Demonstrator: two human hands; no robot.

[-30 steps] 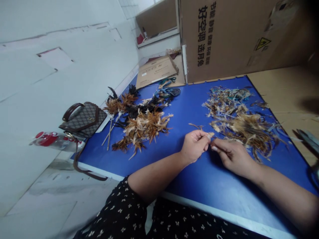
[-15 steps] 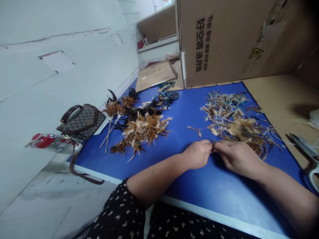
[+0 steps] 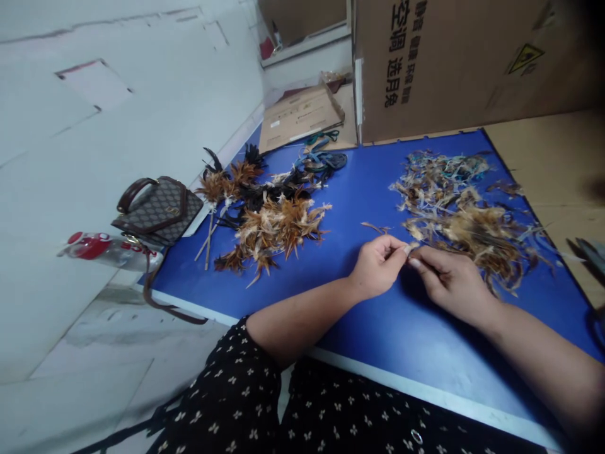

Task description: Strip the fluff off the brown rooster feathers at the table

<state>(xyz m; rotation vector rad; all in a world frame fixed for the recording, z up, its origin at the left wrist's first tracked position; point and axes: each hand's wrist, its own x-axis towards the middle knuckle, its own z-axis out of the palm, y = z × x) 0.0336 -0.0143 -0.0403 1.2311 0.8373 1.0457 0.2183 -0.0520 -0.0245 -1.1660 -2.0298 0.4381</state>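
Note:
My left hand and my right hand meet over the front of the blue table, fingertips almost touching. Both are closed in a pinch around a tiny pale-brown wisp that looks like a feather; my fingers cover most of it. Just behind my right hand spreads a loose pile of brown and tan feathers, with bluish scraps at its far end. One thin loose feather lies behind my left hand. To the left are bunched brown feather trims with black ones among them.
A brown patterned handbag and a red-capped bottle are at the table's left edge. Scissors lie at the far right. A large cardboard box stands behind, beside a flattened carton. Two sticks lie near the handbag.
My view has tilted down and shifted slightly. My left hand has turned, so its thumb and pinching fingertips now show; both hands stay together.

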